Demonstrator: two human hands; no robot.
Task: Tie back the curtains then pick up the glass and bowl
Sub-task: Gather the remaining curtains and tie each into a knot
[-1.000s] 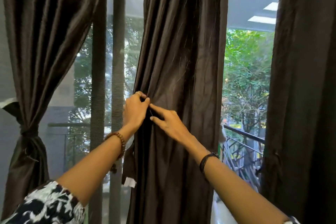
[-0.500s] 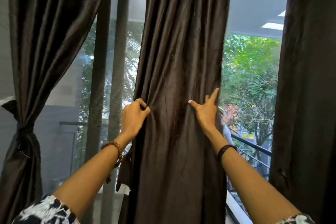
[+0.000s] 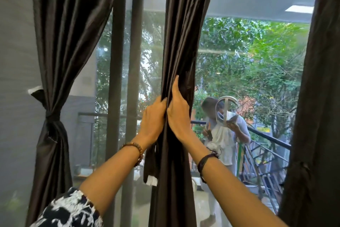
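A dark brown middle curtain [image 3: 181, 42] hangs in front of the window, gathered into a narrow bunch at hand height. My left hand [image 3: 152, 119] grips its left side with curled fingers. My right hand [image 3: 177, 112] wraps round the bunch from the right, fingers behind the cloth and the thumb pointing up. The two hands touch. A loose dark strap with a white tag [image 3: 151, 172] hangs below my left wrist. The glass and bowl are not in view.
The left curtain [image 3: 60, 46] is tied back with a knot [image 3: 52, 115] near the grey wall. Another dark curtain [image 3: 318, 116] hangs at the right edge. Two grey window posts [image 3: 125, 72] stand behind. Outside, a person stands by a black railing [image 3: 266, 134].
My right hand has swept the curtain's right edge leftward to meet my left hand, narrowing the cloth into a bunch and uncovering more window on the right.
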